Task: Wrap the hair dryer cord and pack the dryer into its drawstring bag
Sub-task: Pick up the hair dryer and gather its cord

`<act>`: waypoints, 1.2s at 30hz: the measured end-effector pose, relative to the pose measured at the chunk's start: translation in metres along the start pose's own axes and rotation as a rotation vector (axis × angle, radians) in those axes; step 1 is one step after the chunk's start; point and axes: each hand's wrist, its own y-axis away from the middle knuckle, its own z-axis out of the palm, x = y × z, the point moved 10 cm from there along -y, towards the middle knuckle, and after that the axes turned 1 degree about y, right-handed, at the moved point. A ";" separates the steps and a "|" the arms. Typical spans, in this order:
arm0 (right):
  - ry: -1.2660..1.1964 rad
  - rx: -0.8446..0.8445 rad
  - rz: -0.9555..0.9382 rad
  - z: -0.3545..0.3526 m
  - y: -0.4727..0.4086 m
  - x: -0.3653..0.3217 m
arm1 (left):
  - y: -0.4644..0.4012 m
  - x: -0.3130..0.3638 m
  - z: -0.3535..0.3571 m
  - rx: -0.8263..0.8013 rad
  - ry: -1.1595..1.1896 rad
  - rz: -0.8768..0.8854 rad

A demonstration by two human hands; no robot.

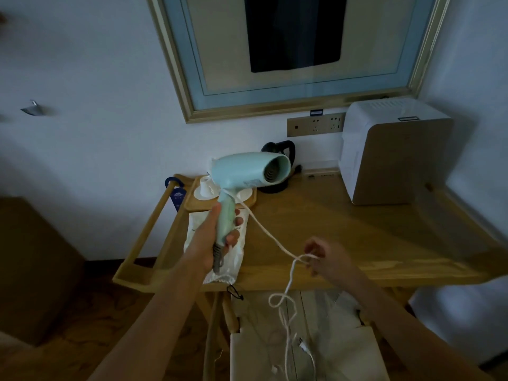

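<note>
Left hand (220, 237) grips the hair dryer (247, 174) by its upright handle, nozzle pointing right; right hand (327, 258) pinches the cord (264, 229).

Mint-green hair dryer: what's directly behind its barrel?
A black electric kettle stands on the wooden table behind the mint-green hair dryer. Only its handle, lid and base edge show; the barrel covers its body.
</note>
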 end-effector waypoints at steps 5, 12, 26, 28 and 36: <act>-0.522 -0.028 0.170 0.003 0.004 0.004 | -0.010 0.014 -0.012 -0.001 -0.001 0.008; -0.833 0.071 0.189 -0.007 0.004 -0.002 | -0.016 0.013 -0.019 0.006 0.004 0.007; -0.356 -0.276 -0.025 -0.010 0.007 -0.032 | -0.013 0.025 -0.039 0.078 -0.077 0.048; -0.192 -0.416 -0.047 -0.006 0.016 -0.040 | -0.013 0.028 -0.046 0.100 -0.077 0.067; 0.147 -0.201 -0.274 -0.031 0.020 -0.088 | -0.021 0.003 -0.075 0.187 -0.170 -0.047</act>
